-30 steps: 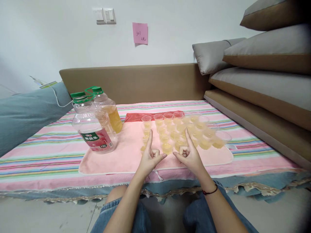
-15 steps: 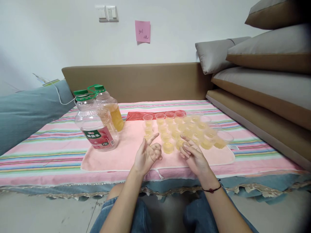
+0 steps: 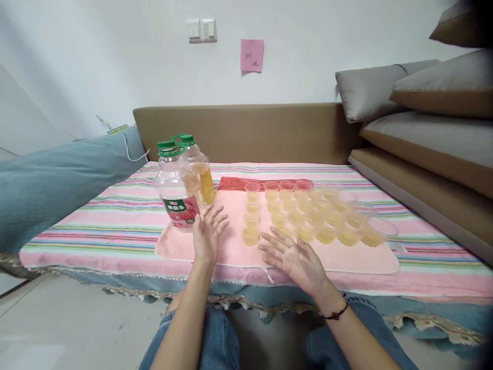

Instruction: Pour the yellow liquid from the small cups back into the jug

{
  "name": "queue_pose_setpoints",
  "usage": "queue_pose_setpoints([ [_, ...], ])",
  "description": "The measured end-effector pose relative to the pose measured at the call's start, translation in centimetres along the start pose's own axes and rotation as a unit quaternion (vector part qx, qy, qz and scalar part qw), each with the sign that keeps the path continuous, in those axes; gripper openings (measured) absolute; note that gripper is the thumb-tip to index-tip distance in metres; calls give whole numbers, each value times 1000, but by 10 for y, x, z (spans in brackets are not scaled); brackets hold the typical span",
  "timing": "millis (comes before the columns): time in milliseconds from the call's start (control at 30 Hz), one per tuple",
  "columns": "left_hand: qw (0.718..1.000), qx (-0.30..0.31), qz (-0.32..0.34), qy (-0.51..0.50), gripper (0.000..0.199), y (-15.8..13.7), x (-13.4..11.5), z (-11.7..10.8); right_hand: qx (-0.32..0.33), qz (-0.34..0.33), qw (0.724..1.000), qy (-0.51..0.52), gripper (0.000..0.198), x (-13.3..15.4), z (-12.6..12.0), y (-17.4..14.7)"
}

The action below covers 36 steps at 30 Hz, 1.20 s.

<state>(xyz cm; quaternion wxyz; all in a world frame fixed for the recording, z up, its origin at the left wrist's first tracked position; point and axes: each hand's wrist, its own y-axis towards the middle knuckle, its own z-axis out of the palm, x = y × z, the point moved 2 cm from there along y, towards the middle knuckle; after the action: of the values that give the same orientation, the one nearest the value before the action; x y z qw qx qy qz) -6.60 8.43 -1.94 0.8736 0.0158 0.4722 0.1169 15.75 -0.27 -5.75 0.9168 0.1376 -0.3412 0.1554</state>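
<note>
My left hand (image 3: 210, 231) is raised with its fingers spread, holding nothing, just in front of a large clear bottle (image 3: 179, 210) with a green cap and pink label. A second bottle (image 3: 207, 182), partly full of yellow liquid, stands behind it. My right hand (image 3: 295, 259) is open too, palm turned up and fingers stretched toward the left, hiding part of the front cups. Several clear plastic cups of pale yellow liquid stand in rows, among them a front-left cup (image 3: 250, 236) between my hands and a far-right cup (image 3: 375, 236).
A pink cloth (image 3: 231, 252) lies under the cups and front bottle, on a striped cover (image 3: 108, 221). Behind the cups is a flat red wrapper (image 3: 234, 183). Stacked cushions (image 3: 431, 136) rise at the right; a blue bolster (image 3: 77, 174) lies left. A backrest (image 3: 239, 131) borders the rear.
My view has turned left, so the scene sits further right. Both hands have opened from half-curled, pointing fingers to spread fingers. My left hand has moved left, closer to the bottles.
</note>
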Motion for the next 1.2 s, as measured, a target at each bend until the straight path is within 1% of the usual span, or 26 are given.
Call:
queue_pose_setpoints([
  [33, 995, -54, 70, 50, 43, 3, -4, -9, 4, 5, 1000, -3, 54, -4, 1, 1],
  [67, 982, -104, 131, 87, 37, 4, -8, -17, 7, 9, 1000, -7, 54, -7, 1, 2],
  [100, 967, -145, 178, 109, 32, 6, -11, -24, 11, 13, 1000, -12, 53, -9, 3, 2],
  [133, 955, -175, 210, 118, 30, 7, -14, -30, 16, 18, 1000, -16, 53, -11, 5, 3],
  [200, 938, -211, 245, 127, 34, 13, -18, -40, 29, 25, 999, -19, 55, -14, 11, 6],
  [233, 933, -221, 252, 132, 36, 16, -20, -45, 37, 27, 999, -16, 57, -14, 16, 9],
  [300, 934, -225, 242, 136, 41, 25, -22, -55, 51, 24, 998, -4, 64, -14, 27, 18],
  [400, 941, -222, 211, 146, 60, 37, -25, -71, 76, 9, 997, -8, 76, -12, 49, 43],
  [500, 929, -242, 207, 187, 63, 44, -28, -83, 94, 2, 993, -74, 73, -5, 71, 86],
  [533, 922, -250, 212, 207, 67, 46, -29, -85, 86, -5, 990, -114, 70, -2, 78, 104],
  [567, 914, -256, 220, 224, 77, 48, -29, -86, 70, -20, 984, -164, 67, 3, 85, 124],
  [600, 905, -259, 229, 249, 91, 51, -29, -86, 45, -46, 973, -223, 64, 8, 93, 146],
  [633, 893, -260, 236, 282, 105, 54, -28, -86, 16, -82, 954, -288, 62, 14, 102, 167],
  [667, 880, -257, 238, 321, 117, 57, -26, -85, -11, -120, 928, -353, 61, 21, 113, 188],
  [733, 852, -249, 228, 401, 129, 64, -19, -86, -37, -195, 863, -464, 55, 33, 138, 228],
  [800, 834, -239, 214, 448, 131, 68, -10, -89, -38, -249, 798, -548, 47, 44, 166, 259],
  [867, 824, -237, 218, 466, 127, 69, -2, -93, -27, -279, 739, -612, 37, 52, 192, 282],
  [933, 813, -239, 231, 477, 122, 68, 3, -96, -18, -275, 692, -668, 31, 56, 211, 298],
  [967, 810, -240, 236, 481, 121, 67, 4, -97, -11, -260, 676, -690, 29, 56, 218, 304],
  [1033, 806, -239, 243, 484, 119, 65, 5, -97, 4, -229, 658, -717, 25, 56, 225, 311],
  [1067, 805, -239, 245, 485, 119, 64, 5, -97, 10, -219, 656, -723, 23, 56, 226, 313],
  [1100, 804, -238, 246, 487, 119, 63, 5, -97, 14, -211, 659, -722, 22, 56, 226, 314],
  [1133, 802, -236, 248, 490, 118, 63, 5, -96, 17, -203, 669, -715, 22, 56, 226, 314],
  [1200, 798, -234, 251, 495, 116, 62, 4, -96, 18, -194, 705, -682, 31, 57, 225, 314],
])
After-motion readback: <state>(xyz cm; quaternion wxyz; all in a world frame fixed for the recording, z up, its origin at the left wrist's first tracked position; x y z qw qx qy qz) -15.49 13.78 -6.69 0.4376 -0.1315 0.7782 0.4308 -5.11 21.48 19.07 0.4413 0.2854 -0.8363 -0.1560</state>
